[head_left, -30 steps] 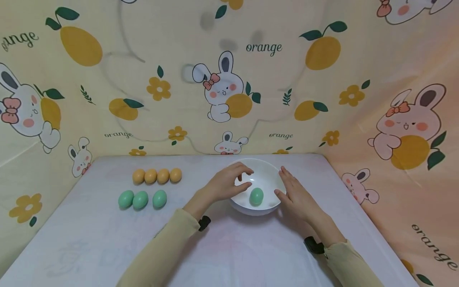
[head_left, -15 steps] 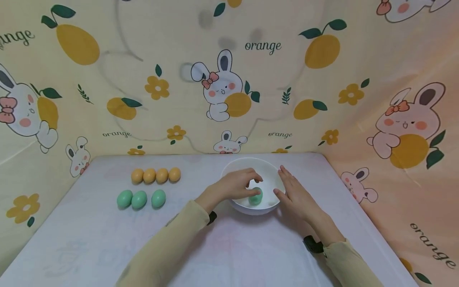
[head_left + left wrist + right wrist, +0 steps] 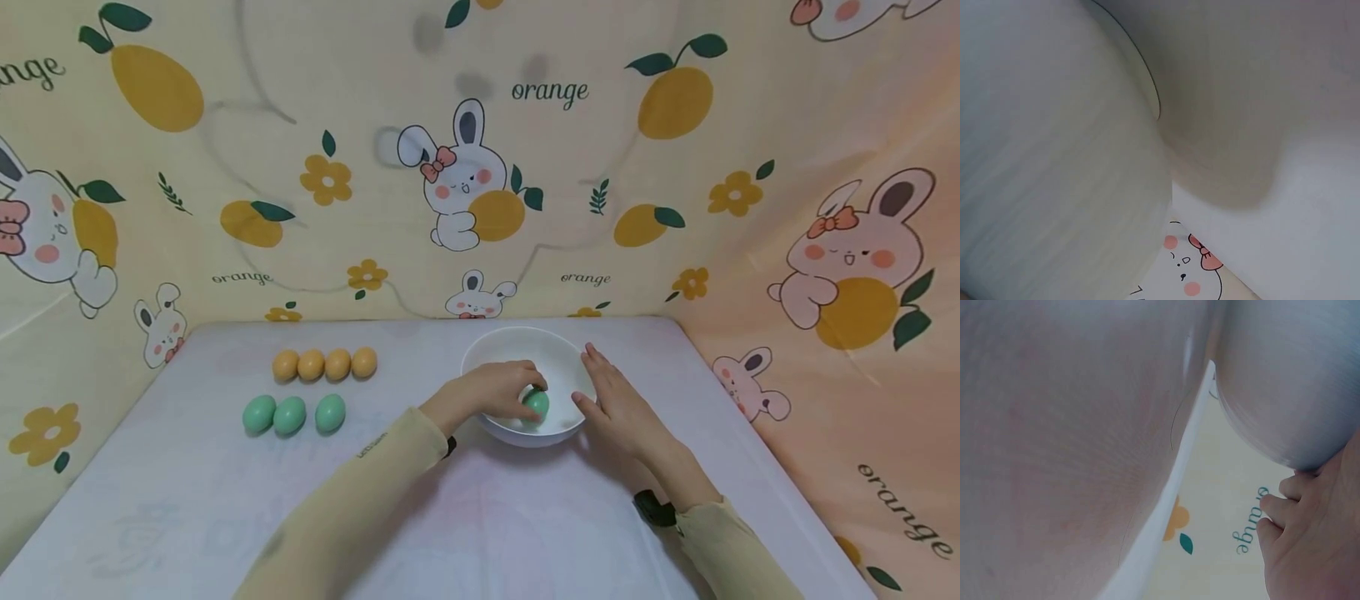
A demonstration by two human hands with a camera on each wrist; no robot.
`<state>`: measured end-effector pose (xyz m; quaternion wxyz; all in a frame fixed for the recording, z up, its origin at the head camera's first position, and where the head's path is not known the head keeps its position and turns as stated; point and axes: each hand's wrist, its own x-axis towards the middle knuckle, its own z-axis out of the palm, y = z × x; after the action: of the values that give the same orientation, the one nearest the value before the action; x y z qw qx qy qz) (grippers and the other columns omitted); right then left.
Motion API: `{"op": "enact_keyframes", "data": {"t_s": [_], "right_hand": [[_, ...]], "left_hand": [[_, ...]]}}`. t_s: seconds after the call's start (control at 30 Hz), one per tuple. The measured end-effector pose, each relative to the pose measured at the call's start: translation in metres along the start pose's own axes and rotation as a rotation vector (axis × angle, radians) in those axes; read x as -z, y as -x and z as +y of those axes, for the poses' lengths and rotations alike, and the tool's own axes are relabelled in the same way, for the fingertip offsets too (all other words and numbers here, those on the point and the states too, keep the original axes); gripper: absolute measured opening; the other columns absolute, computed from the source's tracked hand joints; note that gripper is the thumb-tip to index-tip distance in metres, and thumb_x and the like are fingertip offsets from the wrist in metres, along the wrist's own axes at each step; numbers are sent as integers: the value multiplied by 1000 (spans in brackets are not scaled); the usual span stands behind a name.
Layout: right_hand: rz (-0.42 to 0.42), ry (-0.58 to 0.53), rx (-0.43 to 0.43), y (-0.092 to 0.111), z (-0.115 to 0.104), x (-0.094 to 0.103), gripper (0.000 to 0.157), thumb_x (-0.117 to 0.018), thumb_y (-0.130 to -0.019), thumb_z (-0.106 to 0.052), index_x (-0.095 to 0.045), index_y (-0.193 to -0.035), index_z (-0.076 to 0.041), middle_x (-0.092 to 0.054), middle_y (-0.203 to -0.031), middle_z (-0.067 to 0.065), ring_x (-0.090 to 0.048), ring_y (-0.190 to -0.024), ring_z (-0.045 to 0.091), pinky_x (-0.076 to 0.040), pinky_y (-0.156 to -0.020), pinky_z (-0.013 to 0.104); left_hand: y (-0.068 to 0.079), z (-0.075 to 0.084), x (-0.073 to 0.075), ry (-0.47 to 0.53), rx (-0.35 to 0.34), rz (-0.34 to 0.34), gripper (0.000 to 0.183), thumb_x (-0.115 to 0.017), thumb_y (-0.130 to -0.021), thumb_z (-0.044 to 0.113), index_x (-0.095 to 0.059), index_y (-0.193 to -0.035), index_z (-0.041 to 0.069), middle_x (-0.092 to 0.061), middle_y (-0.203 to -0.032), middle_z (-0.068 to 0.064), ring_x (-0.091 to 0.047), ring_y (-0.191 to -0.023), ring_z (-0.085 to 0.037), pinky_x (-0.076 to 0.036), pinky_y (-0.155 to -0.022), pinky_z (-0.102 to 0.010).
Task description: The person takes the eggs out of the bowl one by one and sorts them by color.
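Observation:
In the head view a white bowl (image 3: 561, 433) stands on the table, right of its middle. My left hand (image 3: 491, 390) reaches over the bowl's left rim. Its thumb and fingers pinch a green egg (image 3: 537, 403) inside the bowl. My right hand (image 3: 628, 417) lies along the bowl's right side, fingers straight and touching it. The right wrist view shows that hand (image 3: 1316, 531) against the bowl's outer wall (image 3: 1297, 381). A pale, blurred surface fills much of the left wrist view, where neither the left hand nor the egg shows.
Several orange eggs (image 3: 324, 365) form a row at the back left of the white-covered table (image 3: 480, 517). In front of them lie three green eggs (image 3: 289, 417), two close together and one apart. A patterned cloth (image 3: 360, 100) hangs behind and at both sides.
My left hand has moved right and down into the bowl, and its fingers have closed round the green egg. The right hand stays at the bowl's side. The head view has shifted slightly.

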<state>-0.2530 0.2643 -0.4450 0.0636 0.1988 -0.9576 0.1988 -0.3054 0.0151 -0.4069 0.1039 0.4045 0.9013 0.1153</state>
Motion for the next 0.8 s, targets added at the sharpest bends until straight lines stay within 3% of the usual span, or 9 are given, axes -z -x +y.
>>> {"op": "enact_keyframes", "data": {"t_s": [0.47,0.8], "right_hand": [[3,-11,3,1,-1,0,79,-46,-109,-47,-18,-164,2,-10,-174,16,-16,-158,41,-22,-123,63],[7,-13,4,0,-1,0,78,-46,-109,-47,-19,-164,2,-11,-173,17,-16,-157,41,-21,-123,62]], "left_hand": [[2,0,-5,24,-31,32,49,-81,-91,36,-67,-133,15,-62,-119,3,-59,-99,-8,-50,-95,-23],[3,0,-4,53,-34,44,51,-82,-91,35,-66,-135,14,-62,-123,2,-59,-101,-8,-50,-96,-24]]}}
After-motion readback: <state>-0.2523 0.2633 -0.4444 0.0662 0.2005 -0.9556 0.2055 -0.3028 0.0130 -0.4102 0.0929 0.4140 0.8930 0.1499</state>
